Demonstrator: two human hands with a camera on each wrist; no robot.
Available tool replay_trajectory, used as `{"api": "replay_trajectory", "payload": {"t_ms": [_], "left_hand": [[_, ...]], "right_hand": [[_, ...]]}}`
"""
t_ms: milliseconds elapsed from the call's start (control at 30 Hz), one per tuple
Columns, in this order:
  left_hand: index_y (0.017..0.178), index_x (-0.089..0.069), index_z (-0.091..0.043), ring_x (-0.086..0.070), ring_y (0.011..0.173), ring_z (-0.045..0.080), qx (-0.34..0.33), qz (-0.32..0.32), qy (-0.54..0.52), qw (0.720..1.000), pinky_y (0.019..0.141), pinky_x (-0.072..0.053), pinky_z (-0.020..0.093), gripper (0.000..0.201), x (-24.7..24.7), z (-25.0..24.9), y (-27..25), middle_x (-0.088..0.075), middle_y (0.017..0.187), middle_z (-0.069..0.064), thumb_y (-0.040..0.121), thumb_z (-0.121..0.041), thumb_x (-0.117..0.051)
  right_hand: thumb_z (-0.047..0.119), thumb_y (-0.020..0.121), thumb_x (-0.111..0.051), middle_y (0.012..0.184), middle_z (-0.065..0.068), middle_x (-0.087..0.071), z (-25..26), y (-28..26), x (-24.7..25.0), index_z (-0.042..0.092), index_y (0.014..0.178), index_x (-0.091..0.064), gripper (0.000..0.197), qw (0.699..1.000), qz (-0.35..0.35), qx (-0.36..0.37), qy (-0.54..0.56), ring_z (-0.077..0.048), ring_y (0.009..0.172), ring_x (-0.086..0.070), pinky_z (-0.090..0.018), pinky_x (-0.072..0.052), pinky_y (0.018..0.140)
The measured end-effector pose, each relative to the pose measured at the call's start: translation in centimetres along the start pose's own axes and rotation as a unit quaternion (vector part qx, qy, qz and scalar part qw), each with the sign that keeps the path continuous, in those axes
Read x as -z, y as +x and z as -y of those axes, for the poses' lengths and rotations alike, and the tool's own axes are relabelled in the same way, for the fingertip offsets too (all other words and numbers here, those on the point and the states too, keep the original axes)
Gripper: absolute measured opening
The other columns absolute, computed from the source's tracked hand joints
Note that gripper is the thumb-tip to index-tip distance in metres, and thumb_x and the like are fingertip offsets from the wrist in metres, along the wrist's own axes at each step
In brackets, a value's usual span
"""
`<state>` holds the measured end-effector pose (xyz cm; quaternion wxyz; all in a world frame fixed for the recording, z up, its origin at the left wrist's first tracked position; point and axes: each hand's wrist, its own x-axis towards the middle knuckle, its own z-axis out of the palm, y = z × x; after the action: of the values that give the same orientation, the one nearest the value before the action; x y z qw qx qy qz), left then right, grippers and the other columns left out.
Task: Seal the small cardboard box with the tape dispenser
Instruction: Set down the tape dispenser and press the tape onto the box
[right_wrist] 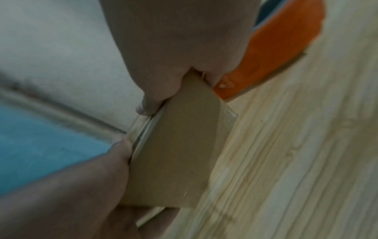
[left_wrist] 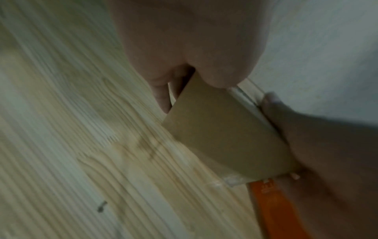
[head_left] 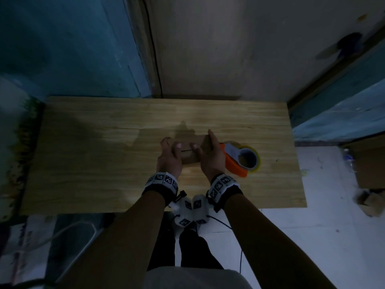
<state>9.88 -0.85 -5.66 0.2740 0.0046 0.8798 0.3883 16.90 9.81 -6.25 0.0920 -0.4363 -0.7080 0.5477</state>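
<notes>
Wooden surface (head_left: 104, 142) carries the small cardboard box (head_left: 188, 156) beside the orange tape dispenser (head_left: 235, 161) overhead, our left hand (head_left: 168, 157) and right hand (head_left: 212, 157) clamping it, while wrist views show fingers (left_wrist: 161, 95) gripping edges; we judge it could slide, misaligning the seam.

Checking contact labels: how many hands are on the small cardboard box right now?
2. The left hand grips the left end of the small cardboard box, thumb on top. The right hand holds the right end, thumb on top. The tape dispenser lies untouched beside it.
</notes>
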Motion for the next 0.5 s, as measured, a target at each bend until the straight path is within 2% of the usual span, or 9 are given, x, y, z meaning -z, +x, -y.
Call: {"api": "replay_trajectory", "payload": {"t_ms": [133, 167, 233, 333, 367, 433, 500], "left_hand": [[0.141, -0.03, -0.031, -0.062, 0.105, 0.04, 0.0, -0.002, -0.01, 1.0, 0.084, -0.051, 0.04, 0.048, 0.0, 0.1, 0.4, -0.062, 0.124, 0.016, 0.098, -0.049, -0.038], [0.141, -0.031, -0.031, -0.061, 0.106, 0.039, -0.009, -0.003, -0.014, 1.0, 0.085, -0.05, 0.039, 0.048, 0.0, 0.3, 0.5, -0.061, 0.125, 0.015, 0.098, -0.048, -0.038], [0.141, -0.034, -0.031, -0.06, 0.11, 0.036, -0.02, -0.004, -0.025, 0.999, 0.089, -0.05, 0.039, 0.048, 0.1, 0.6, 0.8, -0.06, 0.128, 0.011, 0.097, -0.049, -0.039], [0.14, -0.036, -0.033, -0.058, 0.114, 0.033, -0.023, -0.001, -0.037, 0.999, 0.093, -0.05, 0.04, 0.048, 0.0, 0.8, 1.0, -0.059, 0.13, 0.007, 0.095, -0.051, -0.04], [0.14, -0.035, -0.033, -0.058, 0.114, 0.033, -0.024, 0.001, -0.037, 0.999, 0.093, -0.05, 0.04, 0.048, 0.1, 0.7, 1.0, -0.059, 0.131, 0.007, 0.095, -0.051, -0.04], [0.142, -0.033, -0.032, -0.057, 0.115, 0.033, -0.028, 0.007, -0.034, 0.999, 0.094, -0.049, 0.04, 0.049, 0.2, 0.6, 1.0, -0.057, 0.133, 0.008, 0.096, -0.05, -0.039], [0.143, -0.031, -0.029, -0.057, 0.115, 0.033, -0.023, 0.022, -0.027, 0.999, 0.092, -0.047, 0.037, 0.051, 0.5, 0.4, 1.1, -0.056, 0.134, 0.009, 0.097, -0.049, -0.038]], "right_hand": [[0.035, 0.1, -0.056, 0.149, -0.008, -0.046, -1.2, 0.0, 0.1, 0.032, 0.149, -0.04, 0.052, 0.996, 0.009, 0.001, 0.084, -0.022, 0.134, -0.046, -0.041, -0.043, 0.109], [0.036, 0.101, -0.054, 0.15, -0.008, -0.045, -1.3, 0.1, 0.2, 0.032, 0.149, -0.041, 0.049, 0.995, 0.013, -0.004, 0.097, -0.023, 0.135, -0.045, -0.041, -0.042, 0.109], [0.033, 0.103, -0.051, 0.149, -0.007, -0.044, -1.5, 0.3, 0.5, 0.029, 0.149, -0.042, 0.047, 0.992, 0.018, -0.017, 0.124, -0.023, 0.135, -0.043, -0.032, -0.042, 0.103], [0.029, 0.105, -0.046, 0.146, -0.003, -0.042, -1.3, 0.4, 0.9, 0.022, 0.151, -0.038, 0.047, 0.993, 0.028, -0.006, 0.112, -0.016, 0.132, -0.041, -0.01, -0.039, 0.089], [0.029, 0.106, -0.043, 0.147, -0.004, -0.04, -1.3, 0.3, 0.9, 0.021, 0.153, -0.035, 0.048, 0.994, 0.034, 0.003, 0.1, -0.015, 0.133, -0.04, -0.008, -0.038, 0.089], [0.029, 0.107, -0.04, 0.154, -0.008, -0.036, -1.0, 0.4, 0.9, 0.018, 0.155, -0.031, 0.049, 0.995, 0.044, 0.008, 0.087, -0.019, 0.138, -0.037, -0.015, -0.035, 0.097], [0.029, 0.107, -0.041, 0.154, -0.011, -0.036, -0.4, 0.6, 1.0, 0.018, 0.153, -0.032, 0.048, 0.994, 0.054, -0.016, 0.092, -0.025, 0.138, -0.039, -0.03, -0.037, 0.106]]}}
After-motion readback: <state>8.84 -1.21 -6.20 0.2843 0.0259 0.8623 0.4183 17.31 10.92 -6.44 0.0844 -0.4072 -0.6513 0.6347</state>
